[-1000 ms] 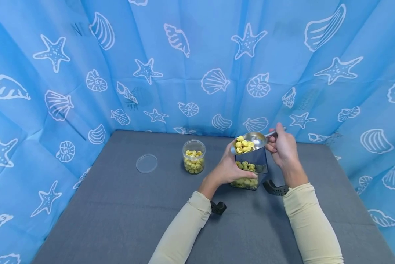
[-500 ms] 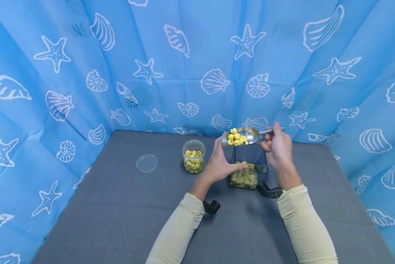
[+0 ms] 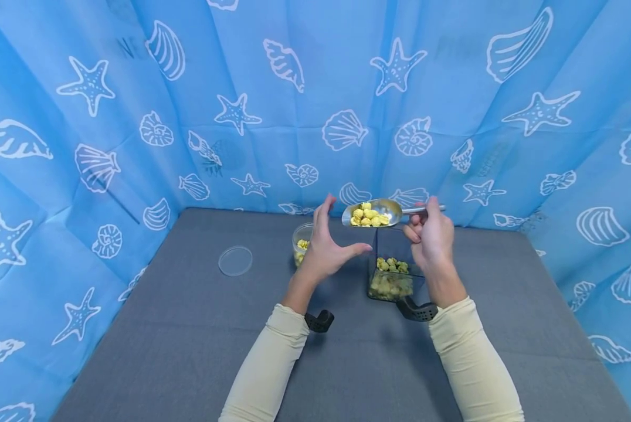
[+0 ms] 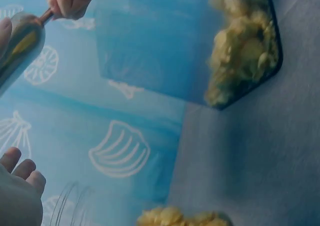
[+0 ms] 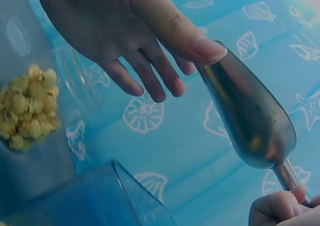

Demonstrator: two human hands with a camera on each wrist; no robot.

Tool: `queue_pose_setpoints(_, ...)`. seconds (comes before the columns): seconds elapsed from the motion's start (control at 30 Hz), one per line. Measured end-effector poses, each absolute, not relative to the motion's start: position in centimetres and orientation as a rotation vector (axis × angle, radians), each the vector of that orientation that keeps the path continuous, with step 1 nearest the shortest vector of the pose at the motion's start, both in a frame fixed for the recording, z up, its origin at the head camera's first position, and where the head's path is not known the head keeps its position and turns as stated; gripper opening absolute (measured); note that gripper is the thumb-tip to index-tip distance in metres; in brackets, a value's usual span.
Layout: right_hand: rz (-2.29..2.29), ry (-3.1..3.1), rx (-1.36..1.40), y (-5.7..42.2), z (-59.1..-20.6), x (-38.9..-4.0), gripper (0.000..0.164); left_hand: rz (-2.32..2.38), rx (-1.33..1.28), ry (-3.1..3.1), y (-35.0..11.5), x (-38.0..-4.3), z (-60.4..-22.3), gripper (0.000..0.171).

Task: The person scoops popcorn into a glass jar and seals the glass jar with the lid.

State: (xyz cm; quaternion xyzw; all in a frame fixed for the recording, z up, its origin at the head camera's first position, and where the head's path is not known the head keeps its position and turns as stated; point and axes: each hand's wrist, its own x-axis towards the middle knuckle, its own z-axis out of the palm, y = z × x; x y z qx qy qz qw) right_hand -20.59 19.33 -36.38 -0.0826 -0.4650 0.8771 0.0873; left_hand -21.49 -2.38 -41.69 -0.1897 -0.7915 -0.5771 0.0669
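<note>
My right hand (image 3: 434, 239) grips the handle of a metal scoop (image 3: 387, 208), held level above the table with yellow popcorn (image 3: 367, 217) in its bowl. Below and a little right of the bowl stands a clear bluish square container (image 3: 394, 239), partly filled with popcorn. The left hand (image 3: 322, 253) is off that container, thumb and fingers spread apart and nothing between them. Behind it, partly hidden in the head view, is a round clear jar (image 3: 298, 234) of popcorn. In the right wrist view, the left thumb overlaps the tip of the scoop (image 5: 252, 113).
A round clear lid (image 3: 235, 261) lies flat on the grey-covered table (image 3: 189, 340), left of the jar. A blue shell-print curtain (image 3: 273, 146) hangs behind and along the sides. Dark wrist-worn devices (image 3: 319, 321) stick out below both wrists.
My left hand has let go of the square container and moved left, to in front of the jar. The right hand has carried the loaded scoop leftward and slightly up, levelling it.
</note>
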Motion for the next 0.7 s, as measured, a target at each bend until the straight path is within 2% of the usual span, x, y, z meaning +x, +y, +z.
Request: queue_pose_setpoints(0.7, 2.620, -1.489, -0.257, 15.3, -38.2, -20.9, 0.036, -1.636, -0.417, -2.438, -7.7, -22.8, -42.2, 0.124)
